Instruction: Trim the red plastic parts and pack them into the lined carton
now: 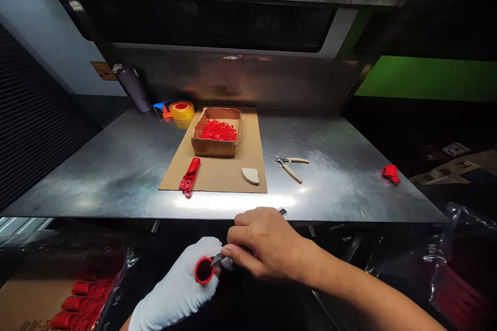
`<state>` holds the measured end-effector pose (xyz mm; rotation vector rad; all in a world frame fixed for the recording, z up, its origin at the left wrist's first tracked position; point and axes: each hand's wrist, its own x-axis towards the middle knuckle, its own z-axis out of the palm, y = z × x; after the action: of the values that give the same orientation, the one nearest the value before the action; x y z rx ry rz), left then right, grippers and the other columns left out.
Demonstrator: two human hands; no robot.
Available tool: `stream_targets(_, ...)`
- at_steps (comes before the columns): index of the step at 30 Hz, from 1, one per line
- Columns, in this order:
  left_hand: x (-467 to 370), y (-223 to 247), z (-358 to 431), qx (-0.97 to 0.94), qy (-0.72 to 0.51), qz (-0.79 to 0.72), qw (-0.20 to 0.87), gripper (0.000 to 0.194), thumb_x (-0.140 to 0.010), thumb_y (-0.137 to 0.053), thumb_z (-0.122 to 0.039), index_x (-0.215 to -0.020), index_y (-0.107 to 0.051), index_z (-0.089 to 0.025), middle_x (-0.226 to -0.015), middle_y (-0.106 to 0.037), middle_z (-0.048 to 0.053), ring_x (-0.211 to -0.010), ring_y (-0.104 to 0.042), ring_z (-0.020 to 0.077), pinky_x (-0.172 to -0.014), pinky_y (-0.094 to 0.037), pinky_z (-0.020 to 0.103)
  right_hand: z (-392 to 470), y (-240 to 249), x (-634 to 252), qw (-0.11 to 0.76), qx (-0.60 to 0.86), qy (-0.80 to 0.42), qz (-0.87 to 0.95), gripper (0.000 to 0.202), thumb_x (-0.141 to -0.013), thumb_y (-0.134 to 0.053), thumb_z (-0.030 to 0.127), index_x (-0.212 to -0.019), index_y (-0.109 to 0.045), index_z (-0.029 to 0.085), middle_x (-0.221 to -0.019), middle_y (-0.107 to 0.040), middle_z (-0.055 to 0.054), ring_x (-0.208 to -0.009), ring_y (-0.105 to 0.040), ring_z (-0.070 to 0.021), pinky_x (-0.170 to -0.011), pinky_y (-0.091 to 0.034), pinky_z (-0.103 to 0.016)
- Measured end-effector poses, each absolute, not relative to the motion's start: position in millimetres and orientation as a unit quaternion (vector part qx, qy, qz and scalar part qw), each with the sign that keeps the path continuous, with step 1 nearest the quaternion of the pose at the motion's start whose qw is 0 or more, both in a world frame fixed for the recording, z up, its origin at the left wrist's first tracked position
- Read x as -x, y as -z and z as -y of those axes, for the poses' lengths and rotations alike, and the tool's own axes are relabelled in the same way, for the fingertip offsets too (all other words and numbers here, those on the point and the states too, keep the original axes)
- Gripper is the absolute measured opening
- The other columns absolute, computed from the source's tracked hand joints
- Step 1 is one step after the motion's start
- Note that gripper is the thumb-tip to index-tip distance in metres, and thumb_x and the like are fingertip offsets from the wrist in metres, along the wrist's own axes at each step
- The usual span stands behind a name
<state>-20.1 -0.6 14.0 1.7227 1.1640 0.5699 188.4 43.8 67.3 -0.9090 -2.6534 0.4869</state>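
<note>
My left hand (186, 279), in a white glove, is wrapped round a red tubular part (204, 270) whose round open end faces up toward the camera. My bare right hand (260, 243) is closed on a knife (217, 258), and its pointed metal blade touches the rim of the red part. The knife's other end shows behind the knuckles. Both hands are close together in front of the table's near edge. Most of the red part is hidden by the glove.
On the metal table (322, 196) lie cardboard (221, 178), a box of red bits (216, 148), a red part (190, 176), a cream piece (250, 176), pliers (289, 166), tape (181, 110) and another red piece (391, 174). Bagged red parts (83, 302) are at lower left.
</note>
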Motion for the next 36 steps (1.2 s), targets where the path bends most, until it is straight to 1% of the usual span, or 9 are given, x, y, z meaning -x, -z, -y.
stream_targets(6,24,-10,0,-0.722,-0.231,-0.459,0.463,0.033,-0.094,-0.043,-0.045,-0.077,-0.051,-0.018,-0.078,-0.052,0.002,-0.072,-0.047,0.0161,-0.066,-0.039,0.027,-40,-67,-187,0.161,0.320,-0.195,0.913,0.032,-0.095,-0.056,0.038,-0.070,-0.054,0.018,-0.067,-0.050,0.003,-0.059,-0.035,-0.0106,-0.054,-0.018,-0.029)
stream_targets(10,24,-13,-1,-0.693,-0.248,-0.476,0.482,0.032,-0.092,-0.053,-0.046,-0.076,-0.055,-0.018,-0.077,-0.054,0.001,-0.071,-0.048,0.0144,-0.066,-0.041,0.025,-41,-68,-190,0.142,0.290,-0.300,0.898,0.030,-0.096,-0.056,0.036,-0.072,-0.054,0.018,-0.068,-0.051,0.004,-0.060,-0.039,-0.0090,-0.055,-0.022,-0.026)
stream_targets(13,26,-16,-1,-0.684,-0.266,-0.486,0.474,0.031,-0.091,-0.056,-0.045,-0.077,-0.058,-0.018,-0.077,-0.056,0.001,-0.070,-0.049,0.0144,-0.065,-0.043,0.024,-43,-68,-191,0.165,0.293,-0.367,0.867,0.028,-0.098,-0.054,0.033,-0.074,-0.055,0.018,-0.071,-0.054,0.004,-0.063,-0.044,-0.0087,-0.058,-0.027,-0.023)
stream_targets(17,27,-17,-2,-0.685,-0.305,-0.474,0.461,0.028,-0.089,-0.056,-0.044,-0.079,-0.062,-0.018,-0.080,-0.059,0.003,-0.073,-0.055,0.0172,-0.070,-0.048,0.027,-41,-66,-188,0.204,0.371,-0.416,0.805,0.025,-0.090,-0.063,0.039,-0.077,-0.056,0.019,-0.070,-0.054,0.005,-0.062,-0.044,-0.0091,-0.057,-0.029,-0.022)
stream_targets(22,19,-10,-3,-0.647,-0.311,-0.468,0.515,0.023,-0.087,-0.061,-0.040,-0.081,-0.065,-0.018,-0.084,-0.065,0.005,-0.078,-0.060,0.0203,-0.070,-0.051,0.027,-34,-59,-172,0.199,0.370,-0.534,0.733,0.028,-0.084,-0.068,0.039,-0.072,-0.052,0.019,-0.066,-0.050,0.006,-0.060,-0.043,-0.0091,-0.052,-0.030,-0.021)
stream_targets(27,16,-11,-1,-0.653,-0.310,-0.460,0.515,0.022,-0.087,-0.062,-0.039,-0.092,-0.066,-0.018,-0.090,-0.064,0.006,-0.083,-0.059,0.0217,-0.077,-0.052,0.030,-41,-50,-164,0.219,0.342,-0.600,0.689,0.019,-0.086,-0.063,0.029,-0.072,-0.058,0.018,-0.064,-0.052,0.005,-0.062,-0.045,-0.0099,-0.055,-0.032,-0.021)
stream_targets(31,27,-13,3,-0.677,-0.311,-0.457,0.486,0.029,-0.091,-0.055,-0.043,-0.109,-0.061,-0.021,-0.095,-0.058,0.005,-0.089,-0.055,0.0219,-0.091,-0.049,0.035,-49,-51,-172,0.262,0.359,-0.524,0.727,0.020,-0.088,-0.058,0.023,-0.069,-0.054,0.018,-0.067,-0.051,0.005,-0.064,-0.044,-0.0097,-0.057,-0.031,-0.022)
stream_targets(33,33,-12,5,-0.678,-0.300,-0.467,0.481,0.027,-0.093,-0.052,-0.043,-0.109,-0.060,-0.023,-0.100,-0.057,0.005,-0.095,-0.053,0.0221,-0.093,-0.047,0.034,-48,-55,-178,0.270,0.392,-0.444,0.759,0.020,-0.088,-0.061,0.025,-0.072,-0.053,0.018,-0.070,-0.052,0.005,-0.065,-0.044,-0.0101,-0.058,-0.031,-0.023)
stream_targets(36,36,-10,7,-0.666,-0.293,-0.486,0.484,0.022,-0.095,-0.051,-0.043,-0.104,-0.058,-0.024,-0.104,-0.055,0.003,-0.099,-0.052,0.0215,-0.092,-0.044,0.031,-43,-58,-187,0.272,0.385,-0.376,0.798,0.017,-0.096,-0.054,0.031,-0.085,-0.062,0.020,-0.079,-0.060,0.002,-0.072,-0.051,-0.0121,-0.066,-0.034,-0.024)
